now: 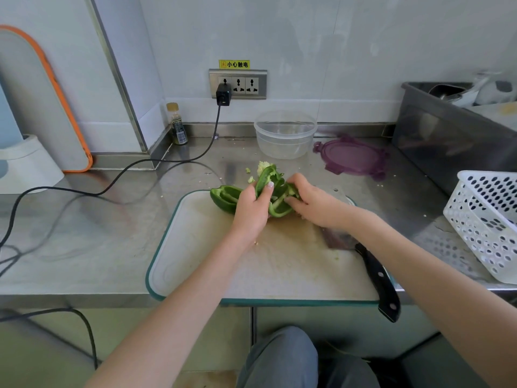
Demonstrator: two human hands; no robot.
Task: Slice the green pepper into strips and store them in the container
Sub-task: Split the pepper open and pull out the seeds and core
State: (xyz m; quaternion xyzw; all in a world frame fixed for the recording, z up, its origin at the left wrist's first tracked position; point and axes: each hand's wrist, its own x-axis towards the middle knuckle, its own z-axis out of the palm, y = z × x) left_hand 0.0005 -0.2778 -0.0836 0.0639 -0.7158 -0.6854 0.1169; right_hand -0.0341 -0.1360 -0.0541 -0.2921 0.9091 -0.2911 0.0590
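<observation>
Still at the coring stage, no strips cut yet, by the look of it; next likely calls for laying the pieces flat and taking up the knife (378, 278) lying at the board's right. Left hand (253, 204) curled round a pepper half (275, 191) over the cutting board (195, 247), right hand (310, 200) pinching into its inside; other half (225, 196) just left; container (285, 134) behind, empty

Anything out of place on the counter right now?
The knife lies on the cutting board with its black handle sticking out past the counter's front edge, under the right forearm, where it could get knocked off. Pepper seeds are scattered on the steel counter.
</observation>
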